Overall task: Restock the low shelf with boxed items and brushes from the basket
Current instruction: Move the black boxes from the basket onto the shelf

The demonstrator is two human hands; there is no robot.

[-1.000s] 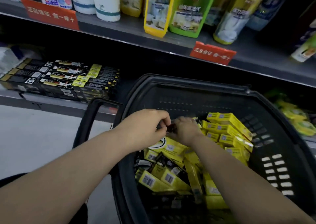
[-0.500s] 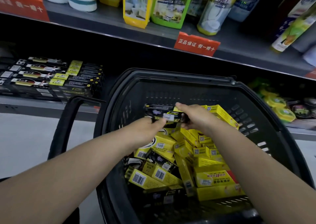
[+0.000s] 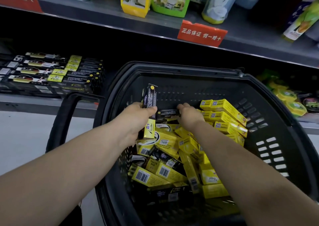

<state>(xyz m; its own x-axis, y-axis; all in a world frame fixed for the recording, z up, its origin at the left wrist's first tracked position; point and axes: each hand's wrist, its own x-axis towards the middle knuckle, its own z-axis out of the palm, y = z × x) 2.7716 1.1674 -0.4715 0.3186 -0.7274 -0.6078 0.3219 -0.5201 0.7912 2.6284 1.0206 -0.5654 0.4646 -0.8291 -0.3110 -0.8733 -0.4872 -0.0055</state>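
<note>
A black plastic basket [image 3: 269, 91] stands in front of the low shelf [image 3: 43, 103], filled with several yellow boxes [image 3: 222, 112] and black-and-yellow boxes. My left hand [image 3: 136, 120] grips a long black-and-yellow box [image 3: 149, 96] and holds it upright over the basket's left side. My right hand [image 3: 189, 113] reaches into the basket and pinches the end of another black box [image 3: 168, 112] lying on the pile. Rows of the same black boxes [image 3: 51, 72] lie on the low shelf to the left.
The basket's black handle [image 3: 63, 122] hangs toward the left. An upper shelf [image 3: 155, 27] carries cleaner pouches and bottles, with a red price tag [image 3: 202, 33]. Yellow-green packets [image 3: 286, 96] lie on the low shelf at the right. White floor [image 3: 25, 136] shows at the left.
The black box that both hands held level is now upright in my left hand alone. My right hand has let go and dropped onto another black box in the basket.
</note>
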